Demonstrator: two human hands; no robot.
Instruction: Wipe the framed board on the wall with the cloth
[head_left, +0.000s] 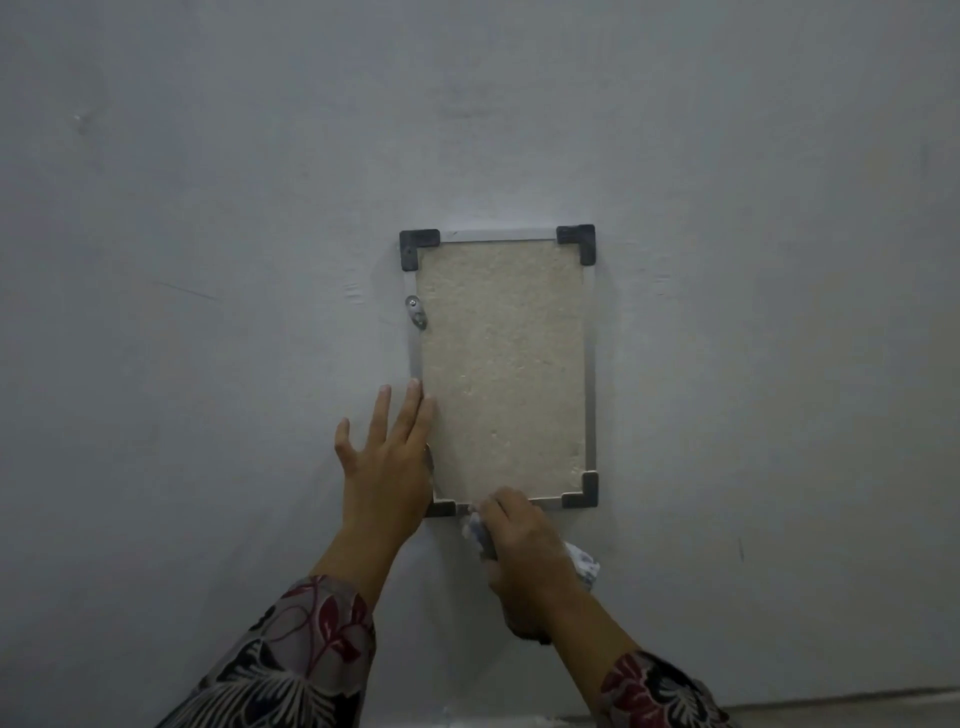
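Grey-painted wall (208, 208) backs a close-quarters cleaning job. Patterned sleeves (311, 649) reach up, the right hand (524, 551) clenched round a bunched cloth (582, 564) at the bottom rail of the framed board (501, 364). The left hand (387, 467), fingers straight and gripping nothing, lies flat against the frame's lower left edge, apparently steadying it. Beyond, the pale panel hangs upright between dark corner caps (576, 241).
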